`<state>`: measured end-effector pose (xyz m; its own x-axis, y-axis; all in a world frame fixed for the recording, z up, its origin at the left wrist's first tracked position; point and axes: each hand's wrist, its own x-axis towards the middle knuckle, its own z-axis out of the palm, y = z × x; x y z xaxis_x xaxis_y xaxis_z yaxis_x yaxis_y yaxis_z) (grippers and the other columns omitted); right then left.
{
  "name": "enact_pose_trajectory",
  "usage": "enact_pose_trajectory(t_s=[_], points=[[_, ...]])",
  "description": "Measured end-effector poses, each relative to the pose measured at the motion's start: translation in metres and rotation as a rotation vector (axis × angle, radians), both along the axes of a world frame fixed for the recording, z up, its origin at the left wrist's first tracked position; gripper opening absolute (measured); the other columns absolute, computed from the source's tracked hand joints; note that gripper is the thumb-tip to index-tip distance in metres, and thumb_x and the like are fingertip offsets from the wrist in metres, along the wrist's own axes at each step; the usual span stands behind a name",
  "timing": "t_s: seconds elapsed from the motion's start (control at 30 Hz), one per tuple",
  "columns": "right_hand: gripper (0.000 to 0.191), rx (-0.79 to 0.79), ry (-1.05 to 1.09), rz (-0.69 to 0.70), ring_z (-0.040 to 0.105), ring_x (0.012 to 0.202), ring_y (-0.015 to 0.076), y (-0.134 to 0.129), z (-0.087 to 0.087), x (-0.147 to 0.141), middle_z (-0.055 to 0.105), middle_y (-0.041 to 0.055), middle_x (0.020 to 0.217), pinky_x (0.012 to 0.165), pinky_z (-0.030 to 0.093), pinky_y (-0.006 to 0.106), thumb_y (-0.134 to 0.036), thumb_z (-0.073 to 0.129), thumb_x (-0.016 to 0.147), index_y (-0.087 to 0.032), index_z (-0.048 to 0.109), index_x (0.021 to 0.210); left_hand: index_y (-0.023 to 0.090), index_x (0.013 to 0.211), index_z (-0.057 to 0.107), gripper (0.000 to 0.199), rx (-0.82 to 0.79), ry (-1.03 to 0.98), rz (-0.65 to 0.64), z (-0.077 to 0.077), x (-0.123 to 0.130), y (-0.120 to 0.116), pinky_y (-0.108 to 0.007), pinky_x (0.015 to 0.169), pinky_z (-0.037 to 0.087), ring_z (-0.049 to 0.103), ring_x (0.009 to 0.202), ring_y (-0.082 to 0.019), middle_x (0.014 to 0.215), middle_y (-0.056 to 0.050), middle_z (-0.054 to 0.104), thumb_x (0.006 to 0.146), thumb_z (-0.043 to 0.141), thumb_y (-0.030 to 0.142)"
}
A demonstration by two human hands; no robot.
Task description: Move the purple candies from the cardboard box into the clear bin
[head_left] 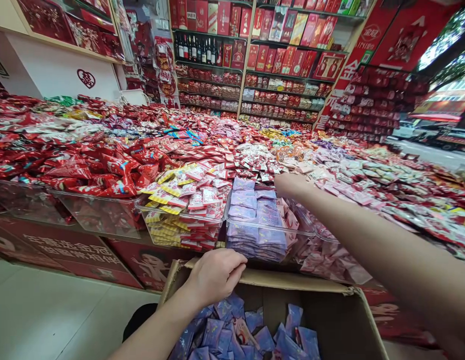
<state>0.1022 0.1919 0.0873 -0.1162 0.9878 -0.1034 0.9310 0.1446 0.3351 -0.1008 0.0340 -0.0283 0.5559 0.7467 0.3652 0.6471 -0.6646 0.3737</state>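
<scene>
My left hand (219, 272) is closed over the far edge of an open cardboard box (292, 280). Its fingers are curled, and whatever they may hold is hidden. Loose purple-blue snack packets (217, 332), with a few pink ones, lie inside the box. My right hand (290, 185) reaches over the back right of a clear plastic bin (262, 227), beside neat stacks of the same purple-blue packets (243, 200). I see only the back of that hand; its fingers are hidden, and pink packets (288, 217) lie just below it.
Left of the bin stands another with yellow-and-red packets (187, 187), then one of red twisted packets (116, 172). Pink packets (333, 260) fill a bin to the right. Heaped sweets stretch back to shelves (242, 65) of red boxes and bottles. Tiled floor (48, 310) shows lower left.
</scene>
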Motion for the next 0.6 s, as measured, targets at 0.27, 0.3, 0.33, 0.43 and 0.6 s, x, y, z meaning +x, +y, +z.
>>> enact_pose_trajectory(t_s=[0.27,0.3,0.33,0.43,0.6], points=[[0.037,-0.078,0.011,-0.051,0.059,0.088,0.0254,0.028,-0.018,0.004,0.063,0.0156,0.096,0.068,0.047,0.031,-0.013,0.062,0.058,-0.013,0.064,0.095,0.021,0.088,0.057,0.017,0.002,-0.009,0.009,0.0,-0.001,0.0,-0.026,0.068,0.044,0.058,0.074,-0.014,0.08,-0.001,0.063,0.08,0.042,0.022],[0.036,-0.055,0.017,-0.056,0.058,0.091,0.0256,0.03,-0.018,0.004,0.062,0.0162,0.099,0.069,0.046,0.031,-0.013,0.059,0.062,-0.013,0.063,0.098,0.022,0.088,0.057,0.017,0.0,-0.01,0.01,0.0,-0.001,0.0,-0.026,0.067,0.044,0.058,0.074,-0.014,0.079,-0.001,0.063,0.08,0.042,0.022],[0.036,-0.031,0.023,-0.061,0.057,0.093,0.0257,0.031,-0.018,0.004,0.06,0.0169,0.103,0.07,0.046,0.032,-0.012,0.056,0.065,-0.014,0.062,0.1,0.022,0.088,0.057,0.017,0.0,-0.013,0.012,0.0,-0.001,0.0,-0.025,0.067,0.044,0.057,0.073,-0.014,0.079,-0.001,0.063,0.08,0.042,0.022],[0.035,0.013,0.046,-0.058,0.057,0.094,0.025,0.033,-0.02,0.004,0.059,0.0184,0.106,0.072,0.046,0.031,-0.01,0.048,0.069,-0.012,0.061,0.102,0.022,0.088,0.057,0.016,0.007,-0.024,0.018,-0.001,-0.001,0.001,-0.025,0.067,0.044,0.058,0.072,-0.014,0.078,-0.001,0.063,0.08,0.042,0.022],[0.03,0.008,0.091,0.017,0.059,0.091,0.0255,0.034,-0.025,0.003,0.063,0.0196,0.096,0.075,0.045,0.029,-0.01,0.053,0.066,-0.008,0.065,0.094,0.021,0.088,0.057,0.016,0.023,-0.032,0.019,-0.003,0.0,0.002,-0.025,0.066,0.044,0.058,0.072,-0.014,0.077,-0.001,0.063,0.08,0.043,0.021]])
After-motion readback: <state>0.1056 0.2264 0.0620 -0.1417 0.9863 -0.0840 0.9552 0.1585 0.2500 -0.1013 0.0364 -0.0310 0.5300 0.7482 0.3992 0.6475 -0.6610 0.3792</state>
